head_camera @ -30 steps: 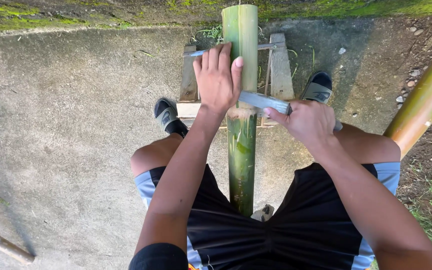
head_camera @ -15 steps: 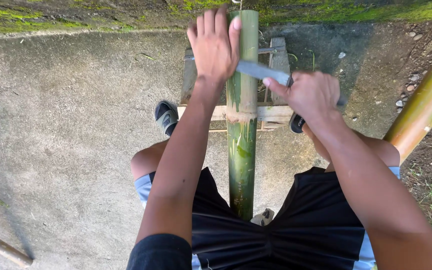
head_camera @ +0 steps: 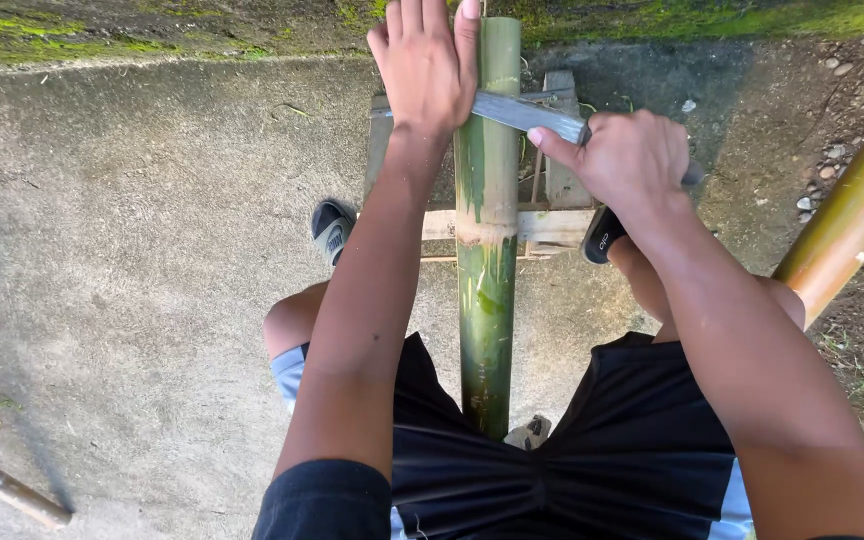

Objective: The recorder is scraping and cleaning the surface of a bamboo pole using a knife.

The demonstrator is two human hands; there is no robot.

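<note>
A green bamboo pole (head_camera: pixel 486 250) runs from between my knees up across a low wooden frame (head_camera: pixel 552 215). A long metal blade (head_camera: pixel 527 113) lies crosswise on the pole near its far end. My right hand (head_camera: pixel 627 160) is closed around the blade's handle, to the right of the pole. My left hand (head_camera: pixel 427 60) rests flat, fingers together, on the blade's far end at the pole's left side. My feet in dark slippers (head_camera: pixel 333 228) flank the frame.
A second, yellowish bamboo pole (head_camera: pixel 852 220) leans in from the right edge. A thin stick (head_camera: pixel 7 487) lies at the lower left on the concrete slab (head_camera: pixel 132 250). Mossy ground borders the slab at the top, dirt and stones at the right.
Both hands and the blade have slid farther up the pole, away from my body. My left hand stays flat on the blade's tip.
</note>
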